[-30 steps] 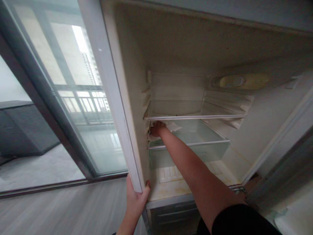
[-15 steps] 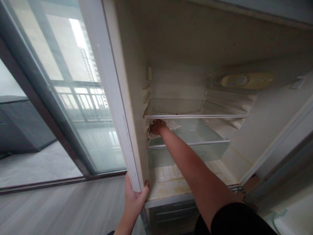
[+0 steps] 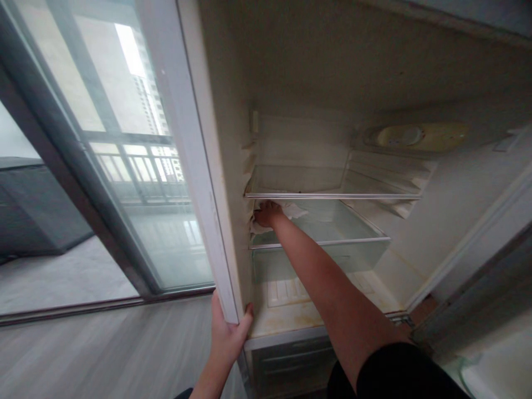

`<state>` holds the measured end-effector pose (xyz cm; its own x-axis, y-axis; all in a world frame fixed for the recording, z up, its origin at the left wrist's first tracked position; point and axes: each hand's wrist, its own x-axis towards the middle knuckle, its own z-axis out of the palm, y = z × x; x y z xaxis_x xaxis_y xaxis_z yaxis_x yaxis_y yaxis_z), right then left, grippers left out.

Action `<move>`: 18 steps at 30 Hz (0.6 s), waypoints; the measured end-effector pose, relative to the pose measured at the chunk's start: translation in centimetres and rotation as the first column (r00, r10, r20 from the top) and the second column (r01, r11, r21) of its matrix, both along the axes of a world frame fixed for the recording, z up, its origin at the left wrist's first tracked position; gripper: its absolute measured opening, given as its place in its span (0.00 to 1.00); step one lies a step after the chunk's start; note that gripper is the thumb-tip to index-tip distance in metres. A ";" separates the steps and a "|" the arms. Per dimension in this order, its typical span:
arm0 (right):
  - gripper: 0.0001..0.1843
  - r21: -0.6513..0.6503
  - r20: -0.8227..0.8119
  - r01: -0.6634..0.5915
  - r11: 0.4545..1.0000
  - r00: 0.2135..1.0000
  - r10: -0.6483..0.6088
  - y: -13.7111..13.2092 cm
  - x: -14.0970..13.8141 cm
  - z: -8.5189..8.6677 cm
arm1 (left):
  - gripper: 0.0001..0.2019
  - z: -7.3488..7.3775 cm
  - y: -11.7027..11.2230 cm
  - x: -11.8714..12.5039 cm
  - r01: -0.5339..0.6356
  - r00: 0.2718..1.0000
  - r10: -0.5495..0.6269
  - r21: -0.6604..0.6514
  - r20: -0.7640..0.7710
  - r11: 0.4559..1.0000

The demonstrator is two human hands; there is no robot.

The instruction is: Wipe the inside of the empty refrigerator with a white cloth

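My right hand (image 3: 268, 214) reaches deep into an open fridge (image 3: 226, 166), under the upper glass shelf (image 3: 316, 180). It presses a pale cloth (image 3: 294, 210) against the left side, above the lower glass shelf (image 3: 332, 221); part of the cloth is hidden beneath the fingers. Down at the front left edge of the fridge, my left hand (image 3: 228, 330) grips the side wall, thumb inside and fingers around the outer face. Yellowish stains mark the fridge floor (image 3: 286, 318).
At the upper right inside is a yellowed control housing (image 3: 415, 136) with a dial. The fridge door (image 3: 490, 299) stands open on the right. Below is a drawer compartment (image 3: 295, 366). A sliding glass door (image 3: 166, 221) and grey floor (image 3: 137, 349) lie to the left.
The view has shifted very slightly. My right hand stays with the cloth in nearly the same spot, and my left hand keeps its hold on the fridge edge.
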<state>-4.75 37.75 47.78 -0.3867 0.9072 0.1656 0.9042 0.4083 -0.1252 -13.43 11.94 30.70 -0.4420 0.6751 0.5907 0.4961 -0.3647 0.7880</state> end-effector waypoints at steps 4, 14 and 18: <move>0.33 0.000 -0.007 0.004 1.000 1.000 -0.004 0.0 0.1 0.0 | 0.31 -0.1 0.0 0.0 0.021 1.000 -0.021 -0.003 0.012 1.000; 0.33 -0.005 -0.012 0.019 1.000 1.000 -0.019 0.0 0.0 0.0 | 0.33 0.5 -0.2 0.3 -0.003 1.000 0.003 -0.004 0.014 1.000; 0.34 -0.018 -0.019 0.012 1.000 1.000 -0.012 -0.1 0.0 0.1 | 0.33 0.5 -0.1 0.3 -0.004 1.000 0.004 -0.009 0.023 1.000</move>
<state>-4.73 37.66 47.85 -0.3726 0.9148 0.1562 0.9065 0.3948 -0.1499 -13.15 11.83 31.18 -0.4580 0.6788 0.5740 0.4793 -0.3552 0.8026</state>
